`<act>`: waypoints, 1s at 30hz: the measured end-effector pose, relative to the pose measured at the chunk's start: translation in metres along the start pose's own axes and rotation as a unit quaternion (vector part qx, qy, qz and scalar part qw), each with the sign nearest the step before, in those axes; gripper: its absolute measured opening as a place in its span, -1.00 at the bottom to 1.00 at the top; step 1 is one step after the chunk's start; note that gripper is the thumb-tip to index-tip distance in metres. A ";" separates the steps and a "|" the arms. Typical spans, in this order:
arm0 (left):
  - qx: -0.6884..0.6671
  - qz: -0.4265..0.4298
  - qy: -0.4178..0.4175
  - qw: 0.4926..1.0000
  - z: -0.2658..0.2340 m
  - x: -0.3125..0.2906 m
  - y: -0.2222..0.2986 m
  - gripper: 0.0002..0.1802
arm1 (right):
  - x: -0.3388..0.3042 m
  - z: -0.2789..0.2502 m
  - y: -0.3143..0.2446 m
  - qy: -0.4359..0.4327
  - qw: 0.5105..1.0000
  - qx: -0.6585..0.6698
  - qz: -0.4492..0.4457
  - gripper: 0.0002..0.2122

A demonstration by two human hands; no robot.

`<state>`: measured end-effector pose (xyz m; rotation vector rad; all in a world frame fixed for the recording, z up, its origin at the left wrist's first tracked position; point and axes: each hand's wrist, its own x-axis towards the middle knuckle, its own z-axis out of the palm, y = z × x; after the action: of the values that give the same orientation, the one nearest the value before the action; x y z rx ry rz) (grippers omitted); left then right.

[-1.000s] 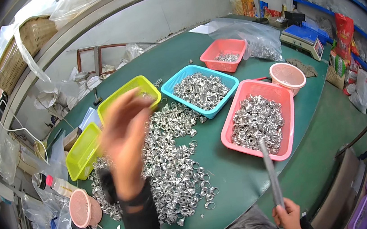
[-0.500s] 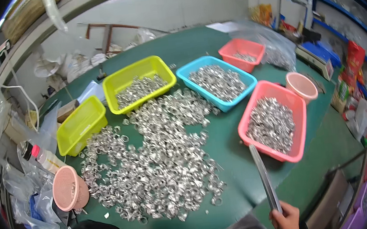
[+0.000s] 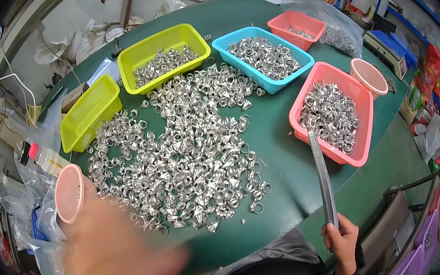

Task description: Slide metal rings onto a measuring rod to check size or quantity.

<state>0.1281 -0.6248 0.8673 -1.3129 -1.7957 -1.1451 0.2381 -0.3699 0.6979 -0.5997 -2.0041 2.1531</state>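
Note:
My right hand, at the lower right, is closed around the near end of a long grey metal rod. The rod points away from me, its far tip by the near left corner of a pink basket of silver rings. Smeared by motion, my left hand is at the lower left, in front of the pile's near left edge and a small round pink basket; its fingers cannot be made out. A broad pile of silver rings covers the middle of the green table.
Behind the pile stand two yellow-green baskets, one holding rings, and a blue basket of rings. Farther right are a smaller pink basket, a round pink one and a scale. A pink-capped bottle stands at left.
My left hand has come up from the lower left edge into view, where only the arm and dark sleeve showed. The view has tilted downward; my right hand keeps its hold on the rod.

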 end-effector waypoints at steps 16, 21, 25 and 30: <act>-0.335 -0.493 -0.141 0.791 0.087 -0.115 -0.066 -0.68 | 0.003 -0.029 -0.004 -0.201 0.945 -0.252 -0.058 -0.74; -0.476 -0.560 0.016 0.678 0.072 -0.116 -0.066 -0.66 | 0.006 -0.018 -0.015 -0.249 0.924 -0.266 -0.114 -0.70; -0.417 -0.538 -0.078 0.729 0.062 -0.121 -0.067 -0.63 | 0.017 -0.007 -0.007 -0.255 0.900 -0.308 -0.170 -0.70; -0.441 -0.536 -0.149 0.704 0.079 -0.114 -0.046 -0.71 | 0.017 0.020 -0.010 -0.276 0.862 -0.330 -0.266 -0.70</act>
<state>0.1192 -0.6055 0.7228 -0.7668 -2.4390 -2.8394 0.2130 -0.3811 0.7050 0.5649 -2.7718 1.3611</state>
